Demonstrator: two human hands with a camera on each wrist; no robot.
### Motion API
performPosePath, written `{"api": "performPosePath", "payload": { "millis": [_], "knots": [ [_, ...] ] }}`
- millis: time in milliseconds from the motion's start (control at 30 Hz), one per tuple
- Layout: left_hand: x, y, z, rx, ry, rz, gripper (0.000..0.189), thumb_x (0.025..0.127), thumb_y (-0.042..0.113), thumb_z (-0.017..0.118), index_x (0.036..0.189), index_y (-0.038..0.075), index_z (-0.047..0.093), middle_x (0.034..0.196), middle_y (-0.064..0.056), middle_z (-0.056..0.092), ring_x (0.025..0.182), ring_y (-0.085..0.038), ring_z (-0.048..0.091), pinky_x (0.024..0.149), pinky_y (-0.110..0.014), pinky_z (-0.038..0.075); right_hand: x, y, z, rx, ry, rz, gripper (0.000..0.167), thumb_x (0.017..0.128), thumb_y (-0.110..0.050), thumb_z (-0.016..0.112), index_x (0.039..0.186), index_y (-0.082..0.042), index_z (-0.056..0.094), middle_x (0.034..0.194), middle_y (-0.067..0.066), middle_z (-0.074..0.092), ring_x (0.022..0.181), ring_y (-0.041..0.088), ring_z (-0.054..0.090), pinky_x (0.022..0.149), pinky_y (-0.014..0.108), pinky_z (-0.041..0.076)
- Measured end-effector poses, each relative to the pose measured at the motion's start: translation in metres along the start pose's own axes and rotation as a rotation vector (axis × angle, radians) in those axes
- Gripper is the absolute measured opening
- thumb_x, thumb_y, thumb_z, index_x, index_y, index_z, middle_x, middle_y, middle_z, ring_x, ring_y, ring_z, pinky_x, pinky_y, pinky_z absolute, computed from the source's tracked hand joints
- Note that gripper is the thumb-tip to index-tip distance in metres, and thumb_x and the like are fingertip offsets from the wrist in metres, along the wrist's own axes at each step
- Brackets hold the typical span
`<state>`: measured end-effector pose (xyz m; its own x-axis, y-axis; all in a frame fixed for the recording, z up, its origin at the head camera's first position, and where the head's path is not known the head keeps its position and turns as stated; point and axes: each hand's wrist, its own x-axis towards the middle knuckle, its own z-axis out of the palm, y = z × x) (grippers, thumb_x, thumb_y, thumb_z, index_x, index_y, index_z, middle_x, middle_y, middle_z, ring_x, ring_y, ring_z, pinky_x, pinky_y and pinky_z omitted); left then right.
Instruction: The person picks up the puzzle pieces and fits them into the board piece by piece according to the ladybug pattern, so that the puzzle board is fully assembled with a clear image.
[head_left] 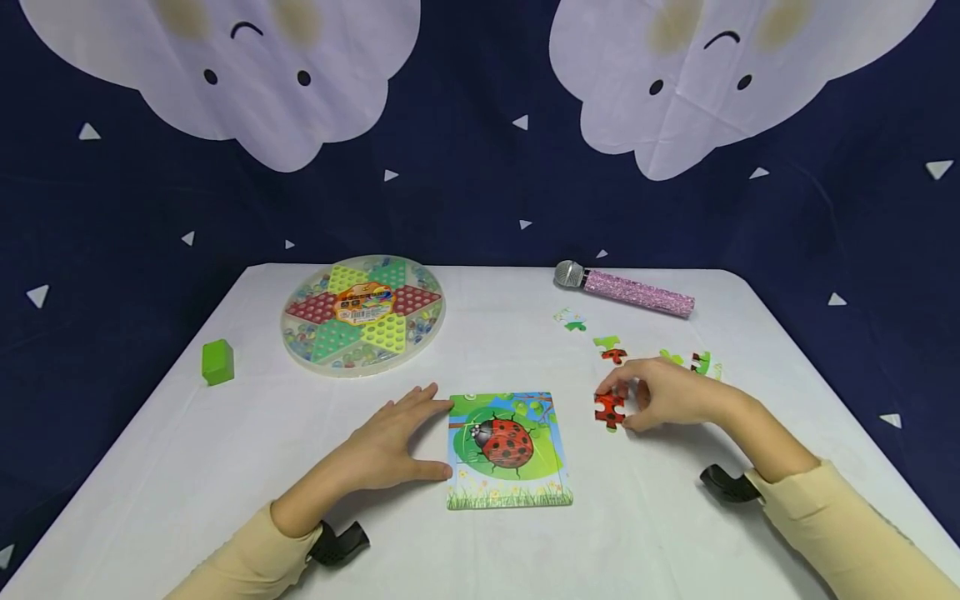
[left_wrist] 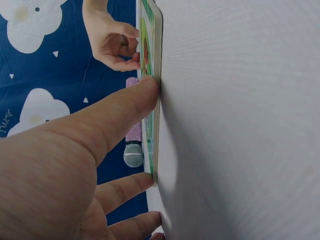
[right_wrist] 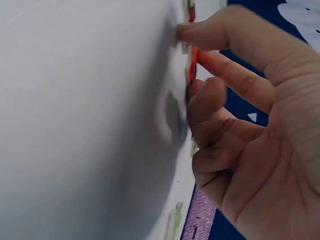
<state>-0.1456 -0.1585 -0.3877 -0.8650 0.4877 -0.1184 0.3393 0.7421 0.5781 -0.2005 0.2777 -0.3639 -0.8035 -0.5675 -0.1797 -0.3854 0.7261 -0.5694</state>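
A square ladybug picture puzzle (head_left: 506,450) lies flat on the white table. My left hand (head_left: 386,446) touches its left edge with thumb and index fingertips, fingers spread and fairly straight. In the left wrist view that thumb (left_wrist: 120,112) rests against the puzzle's side. To the right, my right hand (head_left: 667,396) pinches a red and black puzzle piece (head_left: 609,408) between thumb and fingers, at or just above the table. From the right wrist view, the piece (right_wrist: 193,65) shows only edge-on, and its other fingers are curled.
Loose puzzle pieces lie beyond the right hand, among them a green and red one (head_left: 611,348) and a pale one (head_left: 570,319). Behind them is a pink glittery microphone (head_left: 637,292). A round Chinese checkers set (head_left: 363,317) and a green block (head_left: 217,362) are at left.
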Motion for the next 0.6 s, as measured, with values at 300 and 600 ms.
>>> {"api": "performPosePath", "payload": {
  "millis": [300, 600],
  "knots": [
    [-0.0004, 0.0, -0.0006, -0.004, -0.002, 0.0, 0.093, 0.083, 0.046, 0.091, 0.16, 0.013, 0.051, 0.176, -0.017, 0.031, 0.166, -0.042, 0.022, 0.132, -0.07, 0.016, -0.0006, 0.0042, 0.0079, -0.073, 0.05, -0.031, 0.047, 0.076, -0.01, 0.083, 0.121, -0.019, 0.074, 0.096, -0.003, 0.065, 0.061, 0.004, 0.053, 0.059, 0.023, 0.046],
    [-0.0007, 0.0011, -0.0017, -0.006, -0.005, 0.003, 0.092, 0.084, 0.045, 0.091, 0.16, 0.011, 0.051, 0.176, -0.018, 0.031, 0.166, -0.043, 0.023, 0.132, -0.071, 0.017, 0.0046, 0.0, 0.0099, -0.065, 0.063, -0.028, 0.048, 0.076, -0.01, 0.083, 0.122, -0.02, 0.073, 0.095, -0.002, 0.065, 0.06, 0.004, 0.053, 0.057, 0.023, 0.044]
  ]
}}
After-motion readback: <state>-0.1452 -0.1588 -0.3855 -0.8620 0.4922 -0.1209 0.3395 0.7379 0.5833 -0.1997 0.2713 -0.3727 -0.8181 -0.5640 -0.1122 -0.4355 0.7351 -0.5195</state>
